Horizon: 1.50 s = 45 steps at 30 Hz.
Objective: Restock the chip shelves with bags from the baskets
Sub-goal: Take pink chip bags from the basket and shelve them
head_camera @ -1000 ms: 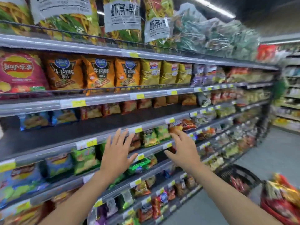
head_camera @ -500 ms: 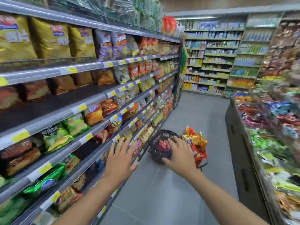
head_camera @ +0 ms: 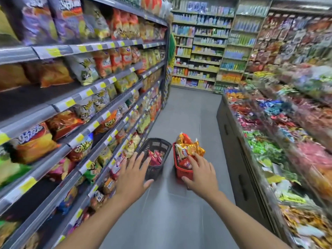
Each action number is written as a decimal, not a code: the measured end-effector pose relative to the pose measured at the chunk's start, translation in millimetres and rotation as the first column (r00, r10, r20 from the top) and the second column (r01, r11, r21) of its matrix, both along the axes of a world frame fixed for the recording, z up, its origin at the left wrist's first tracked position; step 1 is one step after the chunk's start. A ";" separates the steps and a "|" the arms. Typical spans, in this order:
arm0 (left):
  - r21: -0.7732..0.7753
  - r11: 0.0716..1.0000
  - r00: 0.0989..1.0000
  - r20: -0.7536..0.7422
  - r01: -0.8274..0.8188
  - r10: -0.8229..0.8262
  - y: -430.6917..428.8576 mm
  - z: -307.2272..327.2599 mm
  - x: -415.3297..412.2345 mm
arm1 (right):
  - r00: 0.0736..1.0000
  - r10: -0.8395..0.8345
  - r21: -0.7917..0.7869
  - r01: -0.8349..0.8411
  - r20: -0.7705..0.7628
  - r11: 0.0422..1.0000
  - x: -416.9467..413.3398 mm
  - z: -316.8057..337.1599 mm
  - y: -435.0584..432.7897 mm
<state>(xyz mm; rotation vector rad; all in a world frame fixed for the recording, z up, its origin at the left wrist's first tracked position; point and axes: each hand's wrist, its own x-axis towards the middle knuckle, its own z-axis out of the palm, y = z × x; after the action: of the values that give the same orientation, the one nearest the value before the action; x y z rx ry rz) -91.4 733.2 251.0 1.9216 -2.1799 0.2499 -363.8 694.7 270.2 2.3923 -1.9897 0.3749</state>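
Note:
Two baskets stand on the grey aisle floor ahead of me. The black basket (head_camera: 158,146) holds red bags (head_camera: 154,158). Beside it on the right, the red basket (head_camera: 180,172) is heaped with orange and gold chip bags (head_camera: 188,148). My left hand (head_camera: 133,177) is stretched out with fingers spread in front of the black basket and holds nothing. My right hand (head_camera: 202,172), fingers straight, reaches out over the near end of the red basket; I cannot tell if it touches the bags. The chip shelves (head_camera: 86,112) run along my left, with a dark gap on one upper shelf.
A long counter of bulk sweets (head_camera: 269,141) lines the right side of the aisle. Shelves of bottles (head_camera: 201,44) close the far end. Grey floor (head_camera: 188,112) stretches between shelves and counter beyond the baskets.
My view has swung from the chip shelves to down the aisle. Both hands left the shelf and now reach toward the two baskets, which look closer.

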 end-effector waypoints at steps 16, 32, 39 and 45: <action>0.101 0.995 1.000 -0.014 0.016 -0.015 -293.1 -39.3 -2.8 | 0.999 -0.011 0.121 0.007 0.033 0.993 -2.7 -57.6 -286.0; 0.170 0.980 0.994 0.016 -0.105 0.104 -527.2 -86.6 49.8 | 0.982 0.181 0.308 -0.156 -0.055 0.939 60.3 -104.7 -562.0; 0.304 0.948 0.993 -0.028 -0.099 0.113 -634.4 -134.6 100.9 | 0.979 0.184 0.384 -0.136 -0.089 0.913 110.1 -147.6 -664.8; 0.393 0.914 0.989 -0.064 -0.099 0.134 -695.2 -178.8 110.6 | 0.977 0.186 0.508 -0.110 -0.101 0.854 126.2 -197.1 -727.9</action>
<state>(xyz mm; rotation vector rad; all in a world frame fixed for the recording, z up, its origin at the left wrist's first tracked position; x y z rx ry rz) 19.2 38.0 72.2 2.2197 -2.1834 -0.2717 -237.6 -33.3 73.1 2.7693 -2.0346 -0.3677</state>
